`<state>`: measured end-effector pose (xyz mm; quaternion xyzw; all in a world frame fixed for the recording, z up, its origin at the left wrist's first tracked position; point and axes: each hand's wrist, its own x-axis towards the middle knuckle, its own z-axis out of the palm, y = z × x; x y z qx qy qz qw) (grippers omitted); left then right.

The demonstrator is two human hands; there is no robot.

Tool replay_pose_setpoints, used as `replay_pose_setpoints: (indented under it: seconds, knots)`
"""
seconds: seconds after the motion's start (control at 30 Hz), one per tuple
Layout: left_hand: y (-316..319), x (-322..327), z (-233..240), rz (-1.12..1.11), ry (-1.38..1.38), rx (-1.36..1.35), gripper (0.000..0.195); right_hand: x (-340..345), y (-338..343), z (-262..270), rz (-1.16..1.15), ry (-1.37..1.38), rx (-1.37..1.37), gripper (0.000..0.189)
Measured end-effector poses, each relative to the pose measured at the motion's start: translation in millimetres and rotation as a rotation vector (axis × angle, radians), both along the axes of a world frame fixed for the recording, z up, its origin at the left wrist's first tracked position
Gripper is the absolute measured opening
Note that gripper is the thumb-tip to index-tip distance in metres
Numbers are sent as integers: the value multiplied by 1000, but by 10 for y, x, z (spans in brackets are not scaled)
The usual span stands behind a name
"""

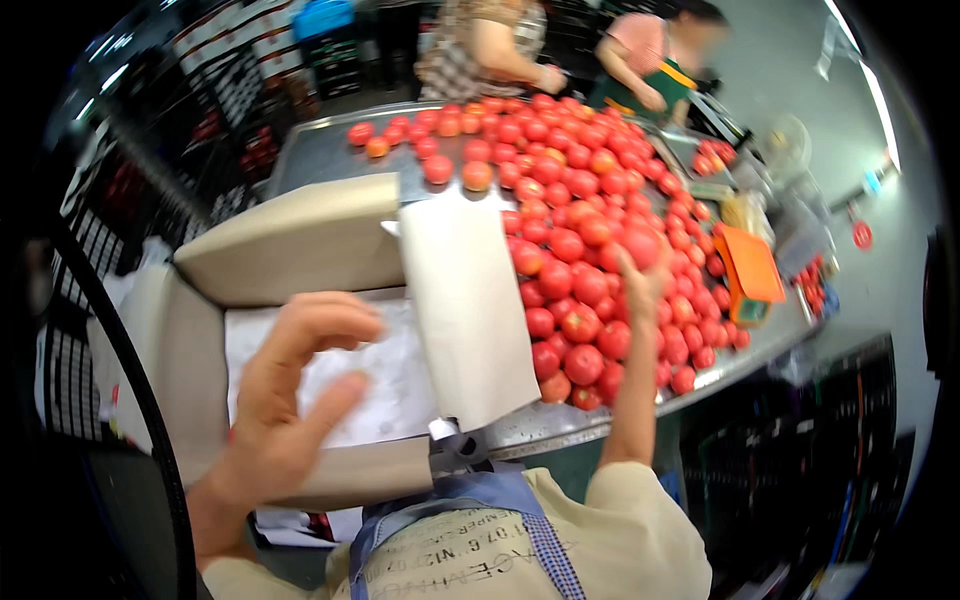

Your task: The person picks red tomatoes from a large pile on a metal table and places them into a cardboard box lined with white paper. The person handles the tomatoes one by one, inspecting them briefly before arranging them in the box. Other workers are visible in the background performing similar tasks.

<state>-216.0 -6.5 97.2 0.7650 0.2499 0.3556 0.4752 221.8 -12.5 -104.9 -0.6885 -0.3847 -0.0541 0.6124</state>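
My left hand (279, 409) hovers over an open cardboard box (300, 236). Its thumb and fingers are apart, with nothing between them. White paper (390, 375) lines the bottom of the box, and no tomatoes show on it. One wide flap (469, 315) folds outward over the metal table, against a large heap of red tomatoes (581, 285). Reaching across that heap, my right hand (646, 289) has its thumb and fingers around a tomato (640, 244). Motion blur softens both of them.
The metal table (315, 161) has a raised rim. An orange-topped scale (750, 262) stands at its right edge. Across the table are two people, one with a hand (551, 79) near the heap. Dark crates (795, 442) are stacked at right, and a black cable (124, 337) crosses the left side.
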Motion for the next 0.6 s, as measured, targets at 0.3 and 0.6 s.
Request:
replay_pose_setpoints:
  seconds: [0.3,0.6]
  knots:
    - [-380,578,486,-217,-80,329,33,1169,-596,-774,-465,-82,-497,88]
    - [-568,805,496,-70,-69,415,27,1430,-532,-1249,-550,-118,-493,62]
